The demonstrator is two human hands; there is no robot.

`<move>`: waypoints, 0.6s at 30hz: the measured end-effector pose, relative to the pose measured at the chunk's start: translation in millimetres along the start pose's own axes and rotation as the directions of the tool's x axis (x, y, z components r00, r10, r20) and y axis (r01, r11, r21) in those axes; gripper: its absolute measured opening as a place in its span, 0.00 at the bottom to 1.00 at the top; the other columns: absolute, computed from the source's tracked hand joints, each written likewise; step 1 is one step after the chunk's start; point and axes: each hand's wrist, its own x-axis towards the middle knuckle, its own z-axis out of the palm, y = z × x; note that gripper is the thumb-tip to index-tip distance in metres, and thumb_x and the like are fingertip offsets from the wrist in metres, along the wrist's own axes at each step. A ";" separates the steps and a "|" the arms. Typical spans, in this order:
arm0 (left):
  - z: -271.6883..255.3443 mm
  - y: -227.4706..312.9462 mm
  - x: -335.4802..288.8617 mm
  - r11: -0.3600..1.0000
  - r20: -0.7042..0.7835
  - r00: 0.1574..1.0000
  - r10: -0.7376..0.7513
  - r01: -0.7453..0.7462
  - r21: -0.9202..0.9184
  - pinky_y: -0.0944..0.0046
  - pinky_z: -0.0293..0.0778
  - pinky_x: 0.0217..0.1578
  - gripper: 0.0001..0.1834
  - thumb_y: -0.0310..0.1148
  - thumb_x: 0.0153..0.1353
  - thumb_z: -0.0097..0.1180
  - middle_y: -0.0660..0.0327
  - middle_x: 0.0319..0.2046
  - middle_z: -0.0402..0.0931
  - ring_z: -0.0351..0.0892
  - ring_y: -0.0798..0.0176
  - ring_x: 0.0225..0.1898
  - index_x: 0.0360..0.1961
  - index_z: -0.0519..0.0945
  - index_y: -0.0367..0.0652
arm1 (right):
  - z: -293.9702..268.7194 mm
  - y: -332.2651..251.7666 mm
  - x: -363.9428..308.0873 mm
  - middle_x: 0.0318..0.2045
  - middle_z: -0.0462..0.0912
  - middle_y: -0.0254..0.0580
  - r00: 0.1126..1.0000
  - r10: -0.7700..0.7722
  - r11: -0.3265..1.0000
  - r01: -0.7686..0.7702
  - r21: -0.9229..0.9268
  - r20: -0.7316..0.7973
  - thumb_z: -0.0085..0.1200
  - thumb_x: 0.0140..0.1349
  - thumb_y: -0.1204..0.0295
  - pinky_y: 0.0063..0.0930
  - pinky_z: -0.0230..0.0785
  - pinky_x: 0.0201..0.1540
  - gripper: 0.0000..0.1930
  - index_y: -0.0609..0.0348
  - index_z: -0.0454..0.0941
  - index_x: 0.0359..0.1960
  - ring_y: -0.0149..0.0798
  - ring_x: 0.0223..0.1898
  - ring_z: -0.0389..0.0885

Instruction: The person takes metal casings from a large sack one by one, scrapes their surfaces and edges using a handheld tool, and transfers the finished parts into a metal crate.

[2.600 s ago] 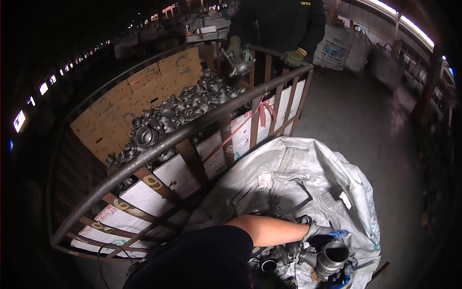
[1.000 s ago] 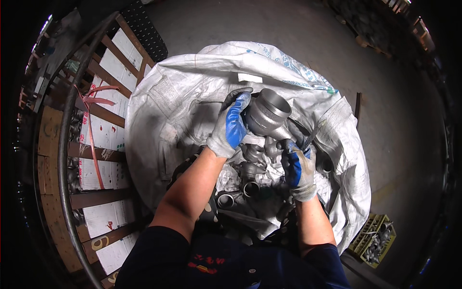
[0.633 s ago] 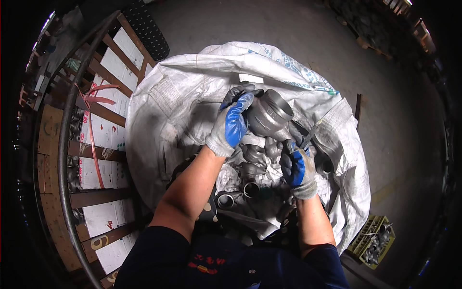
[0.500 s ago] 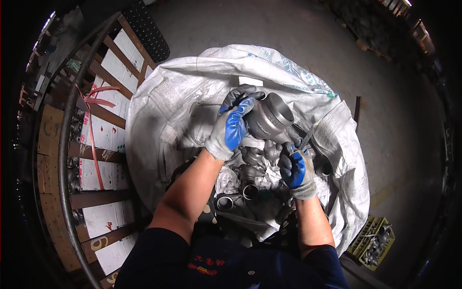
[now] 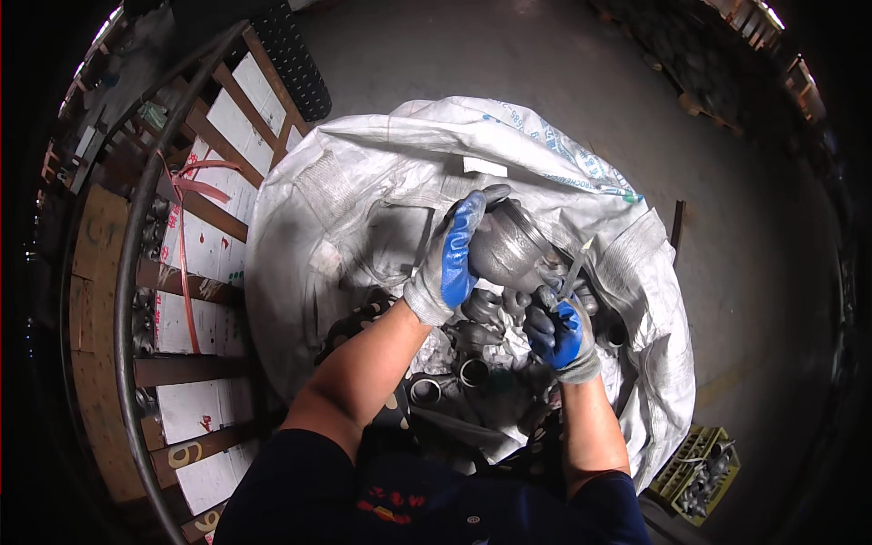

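In my left hand (image 5: pixel 457 254), gloved in grey and blue, is a large dark grey metal pipe fitting (image 5: pixel 507 252) with a ridged rim. The fingers wrap its left side, and its opening is mostly turned out of sight. My right hand (image 5: pixel 560 334), in a matching glove, closes around a thin flat metal scraper-like tool (image 5: pixel 579 263). The tool's pale tip points up and away, just right of the fitting; contact between them is not visible. Below both hands, several smaller grey pipe fittings (image 5: pixel 474 371) lie among crumpled wrapping inside a big white woven sack (image 5: pixel 295 236).
A slatted metal rack (image 5: pixel 191 371) with white boxes (image 5: pixel 204 322) and a curved pipe rail stands at the left. A yellow-green crate (image 5: pixel 695 463) of metal parts sits at lower right. Beyond the sack lies grey concrete floor (image 5: pixel 409 59), with a dark perforated panel (image 5: pixel 295 68) at upper left.
My left hand has turned the fitting, so its ridged opening no longer faces me. The tool in my right hand now points more upward, its blade showing more clearly.
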 end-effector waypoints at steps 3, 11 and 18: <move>0.1 3.1 -0.3 0.997 -0.059 0.997 0.055 -0.051 0.057 0.66 0.62 0.51 0.22 0.41 0.64 0.37 0.58 0.46 0.71 0.67 0.65 0.49 0.49 0.70 0.34 | 28.0 -1.9 -4.2 0.46 0.72 0.53 0.971 -0.241 0.363 0.086 -0.928 -0.004 0.45 0.56 0.76 0.27 0.66 0.26 0.12 0.67 0.69 0.42 0.32 0.23 0.71; -25.1 21.3 0.6 0.883 -0.094 0.924 0.370 -0.319 0.344 0.68 0.61 0.52 0.19 0.38 0.62 0.41 0.58 0.46 0.73 0.69 0.67 0.48 0.47 0.73 0.37 | -5.3 10.5 24.1 0.14 0.60 0.22 0.831 -0.555 0.451 0.327 -0.831 0.026 0.43 0.63 0.70 0.13 0.49 0.14 0.18 0.66 0.64 0.52 0.18 0.12 0.57; -6.1 18.3 -9.3 0.988 -0.156 0.976 -0.151 0.145 -0.053 0.73 0.67 0.46 0.21 0.42 0.63 0.44 0.66 0.44 0.71 0.70 0.74 0.42 0.52 0.69 0.40 | -39.2 -10.6 2.3 0.52 0.67 0.46 0.871 -0.490 0.479 0.231 -0.847 -0.039 0.43 0.60 0.72 0.27 0.60 0.52 0.21 0.70 0.62 0.54 0.34 0.49 0.68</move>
